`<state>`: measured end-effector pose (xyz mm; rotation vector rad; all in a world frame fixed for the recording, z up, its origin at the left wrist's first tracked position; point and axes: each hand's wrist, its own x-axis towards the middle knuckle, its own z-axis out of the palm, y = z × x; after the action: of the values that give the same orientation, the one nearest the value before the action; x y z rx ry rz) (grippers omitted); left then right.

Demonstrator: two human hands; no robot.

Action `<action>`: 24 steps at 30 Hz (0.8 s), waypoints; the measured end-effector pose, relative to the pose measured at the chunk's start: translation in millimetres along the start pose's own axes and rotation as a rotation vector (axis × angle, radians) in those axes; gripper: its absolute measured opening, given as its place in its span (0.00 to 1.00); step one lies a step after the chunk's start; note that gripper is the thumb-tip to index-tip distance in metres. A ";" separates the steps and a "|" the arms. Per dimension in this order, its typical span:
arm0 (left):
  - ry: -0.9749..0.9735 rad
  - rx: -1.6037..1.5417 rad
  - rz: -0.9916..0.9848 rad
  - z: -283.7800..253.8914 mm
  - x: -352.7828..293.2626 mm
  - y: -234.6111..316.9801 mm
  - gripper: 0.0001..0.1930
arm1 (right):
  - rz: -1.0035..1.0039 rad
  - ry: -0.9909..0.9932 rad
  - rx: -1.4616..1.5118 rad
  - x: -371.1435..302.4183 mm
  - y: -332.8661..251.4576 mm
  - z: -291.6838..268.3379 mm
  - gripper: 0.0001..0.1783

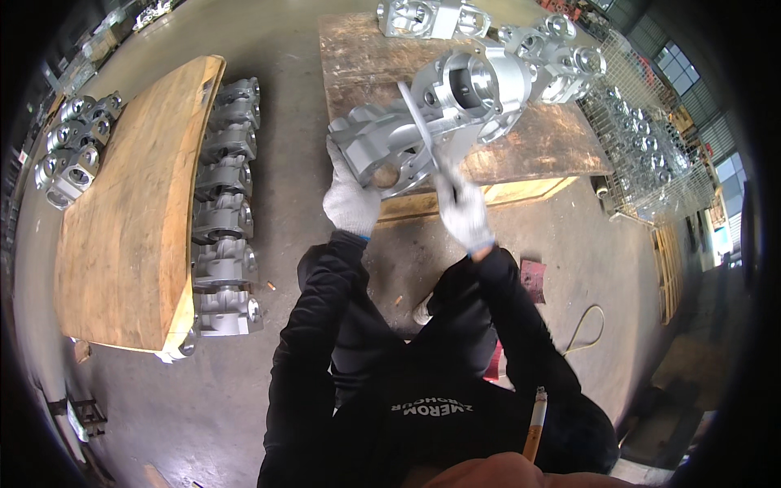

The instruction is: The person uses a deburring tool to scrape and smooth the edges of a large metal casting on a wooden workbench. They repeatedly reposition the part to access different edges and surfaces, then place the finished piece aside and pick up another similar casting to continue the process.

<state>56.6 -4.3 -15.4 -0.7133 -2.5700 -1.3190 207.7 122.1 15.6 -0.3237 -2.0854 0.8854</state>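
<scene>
A large silver metal casting (472, 89) with round bores rests tilted on the worn wooden table (358, 57) in front of me. My left hand (351, 199), in a white knitted glove, grips the casting's near left end; some of its fingers are hidden behind the metal. In my gloved right hand (465, 213) is a long, thin, flat grey tool that looks like a file (416, 118). It slants up and left across the casting's middle, appearing to touch it. Slight motion blur softens the right fingers, which are closed around the tool's near end.
More castings (435, 18) stand on the table's far side. A wire cage (651, 154) of parts is at the right. To the left, several castings (224, 215) line the floor beside a wooden board (134, 220). A yellow cord loop (586, 329) lies on the floor.
</scene>
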 end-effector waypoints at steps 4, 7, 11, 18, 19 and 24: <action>-0.008 -0.025 0.004 -1.3 -0.8 -0.4 0.57 | 0.031 -0.049 -0.026 3.2 -10.9 0.2 0.22; -0.014 -0.041 -0.023 -2.2 -0.8 -0.7 0.57 | 0.157 -0.057 0.299 4.3 -25.7 6.7 0.23; -0.043 -0.009 -0.007 -1.9 1.7 -0.4 0.58 | 0.115 -0.171 0.044 7.2 -40.6 13.7 0.24; -0.051 -0.009 0.010 -3.2 3.8 0.5 0.59 | 0.034 -0.218 0.058 6.0 -49.2 13.1 0.25; -0.056 -0.028 -0.005 -4.2 3.3 1.1 0.59 | -0.038 -0.207 0.048 6.1 -49.5 13.0 0.25; -0.143 0.026 -0.108 -8.1 2.8 4.7 0.58 | 0.054 -0.222 -0.135 7.0 -49.1 13.9 0.25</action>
<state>55.9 -7.5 -6.2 -0.6969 -2.7699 -1.3067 196.4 83.7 48.0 -0.3685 -2.3577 0.8463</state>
